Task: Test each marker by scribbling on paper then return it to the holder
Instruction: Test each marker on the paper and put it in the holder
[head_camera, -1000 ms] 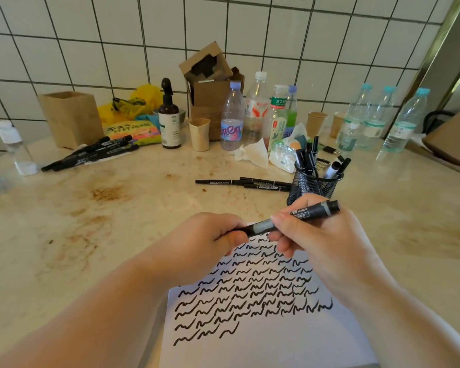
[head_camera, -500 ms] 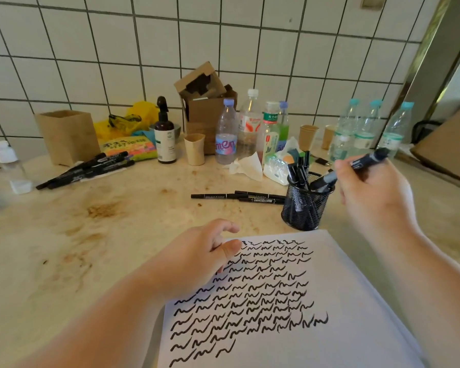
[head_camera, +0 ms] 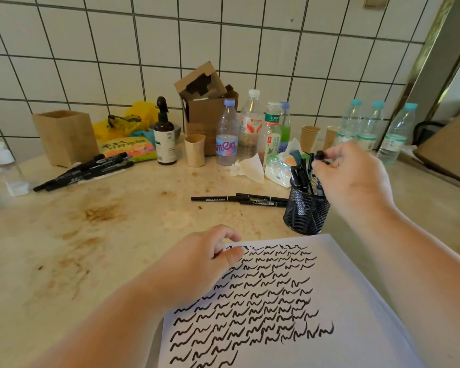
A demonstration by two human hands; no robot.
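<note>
The right hand (head_camera: 353,179) has carried the marker (head_camera: 319,160) from above the paper (head_camera: 356,301) to the mesh holder (head_camera: 306,211), where it now stands tip down, seemingly still pinched at its top end. The left hand (head_camera: 202,264) has let go and rests on the paper.

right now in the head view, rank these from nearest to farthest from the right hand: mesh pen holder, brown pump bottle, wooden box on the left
1. Mesh pen holder: directly under the right hand.
2. Brown pump bottle: left of centre, near the wall.
3. Wooden box: far left, by the wall.
</note>
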